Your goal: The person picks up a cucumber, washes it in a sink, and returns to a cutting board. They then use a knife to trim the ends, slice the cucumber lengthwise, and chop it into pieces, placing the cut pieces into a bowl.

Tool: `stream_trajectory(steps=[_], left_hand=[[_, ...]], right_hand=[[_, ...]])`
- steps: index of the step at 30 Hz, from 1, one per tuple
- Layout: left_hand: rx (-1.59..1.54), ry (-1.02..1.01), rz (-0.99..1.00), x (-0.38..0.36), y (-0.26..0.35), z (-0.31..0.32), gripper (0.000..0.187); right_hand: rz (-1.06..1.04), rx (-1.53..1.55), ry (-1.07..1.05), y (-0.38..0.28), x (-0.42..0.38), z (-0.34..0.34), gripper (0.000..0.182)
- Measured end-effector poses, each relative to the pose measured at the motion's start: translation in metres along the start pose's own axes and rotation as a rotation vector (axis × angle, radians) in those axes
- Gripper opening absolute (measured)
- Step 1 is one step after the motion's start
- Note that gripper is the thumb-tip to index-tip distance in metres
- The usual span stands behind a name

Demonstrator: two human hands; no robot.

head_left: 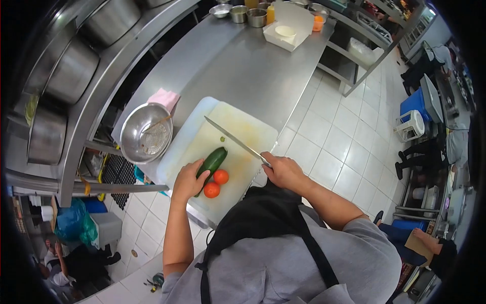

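My left hand (189, 178) is wrapped round the lower part of a dark green cucumber (214, 159), which lies on the cutting board (253, 126). Two red tomatoes, one (220, 176) above the other (211, 190), rest close beside the cucumber on its right. In my right hand (281, 169) is the handle of a long knife, its blade (230, 136) pointing up and left over the board, apart from the cucumber. A small green scrap (222, 139) lies between the blade and the cucumber's far end.
Left of the board stands a steel bowl (147, 133) with a utensil inside and a pink cloth (164, 98) behind it. The steel counter (228, 61) stretches away to containers and an open white box (286, 31). A metal shelf with pots (71, 71) flanks the left. Other people work farther off.
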State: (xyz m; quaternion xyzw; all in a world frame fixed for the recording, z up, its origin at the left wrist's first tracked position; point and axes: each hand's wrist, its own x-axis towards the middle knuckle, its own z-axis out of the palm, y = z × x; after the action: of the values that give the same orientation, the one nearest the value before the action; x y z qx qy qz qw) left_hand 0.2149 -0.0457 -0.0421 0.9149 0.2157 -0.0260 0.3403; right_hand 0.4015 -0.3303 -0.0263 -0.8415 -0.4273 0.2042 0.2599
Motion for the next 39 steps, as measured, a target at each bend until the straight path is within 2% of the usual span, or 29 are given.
stream_trajectory(steps=[1, 3, 5, 8, 9, 10, 13, 15, 16, 18, 24, 25, 26, 27, 29, 30, 32, 37, 39], left_hand=[[0.082, 0.081, 0.032, 0.006, 0.003, 0.001, 0.053], [0.152, 0.205, 0.083, 0.023, 0.011, 0.007, 0.051], [0.189, 0.21, 0.113, 0.046, 0.022, 0.013, 0.051], [0.242, 0.189, 0.184, 0.093, 0.03, 0.028, 0.051], [0.291, 0.14, 0.134, 0.106, 0.033, 0.034, 0.051], [0.341, 0.091, 0.079, 0.117, 0.036, 0.04, 0.05], [0.356, 0.094, 0.097, 0.134, 0.046, 0.049, 0.045], [0.43, 0.039, 0.035, 0.132, 0.057, 0.045, 0.029], [0.434, 0.041, 0.053, 0.135, 0.057, 0.047, 0.029], [0.481, 0.103, -0.005, 0.139, 0.056, 0.056, 0.017], [0.261, 0.257, 0.105, 0.137, 0.04, 0.06, 0.02], [0.266, 0.341, 0.158, 0.139, 0.034, 0.058, 0.02], [0.265, 0.332, 0.163, 0.14, 0.026, 0.052, 0.02], [0.099, 0.399, 0.154, 0.136, 0.02, 0.043, 0.019], [-0.176, 0.516, 0.143, 0.122, 0.003, 0.024, 0.016], [-0.284, 0.565, 0.142, 0.106, -0.009, 0.018, 0.015], [-0.498, 0.534, 0.135, 0.055, -0.016, -0.003, 0.017], [-0.755, 0.545, 0.004, -0.068, -0.104, -0.006, 0.017], [-0.649, 0.64, -0.133, -0.114, -0.113, -0.009, 0.016]], right_hand=[[-0.03, -0.102, 0.078, 0.004, 0.003, 0.0, 0.035], [-0.007, -0.213, 0.084, 0.006, 0.012, -0.004, 0.04], [0.029, -0.326, 0.107, 0.01, 0.024, -0.002, 0.044], [-0.131, -0.479, 0.261, 0.036, 0.041, 0.02, 0.05], [-0.148, -0.515, 0.286, 0.041, 0.046, 0.026, 0.05], [-0.148, -0.52, 0.268, 0.043, 0.046, 0.028, 0.05], [-0.186, -0.51, 0.279, 0.043, 0.047, 0.036, 0.048], [-0.179, -0.492, 0.301, 0.043, 0.049, 0.04, 0.047], [-0.189, -0.467, 0.303, 0.044, 0.049, 0.042, 0.05], [-0.183, -0.44, 0.312, 0.046, 0.05, 0.043, 0.052], [-0.14, -0.379, 0.239, 0.047, 0.044, 0.044, 0.055], [-0.126, -0.342, 0.218, 0.045, 0.042, 0.042, 0.052], [-0.113, -0.304, 0.194, 0.043, 0.038, 0.04, 0.049], [-0.102, -0.303, 0.192, 0.043, 0.032, 0.039, 0.049], [-0.194, -0.3, 0.373, 0.045, 0.02, 0.036, 0.053], [-0.187, -0.303, 0.365, 0.046, 0.014, 0.034, 0.053], [-0.187, -0.21, 0.576, 0.049, 0.001, 0.031, 0.052], [-0.006, -0.117, 0.711, 0.078, -0.046, 0.038, 0.047], [0.082, -0.098, 0.625, 0.098, -0.07, 0.053, 0.048]])
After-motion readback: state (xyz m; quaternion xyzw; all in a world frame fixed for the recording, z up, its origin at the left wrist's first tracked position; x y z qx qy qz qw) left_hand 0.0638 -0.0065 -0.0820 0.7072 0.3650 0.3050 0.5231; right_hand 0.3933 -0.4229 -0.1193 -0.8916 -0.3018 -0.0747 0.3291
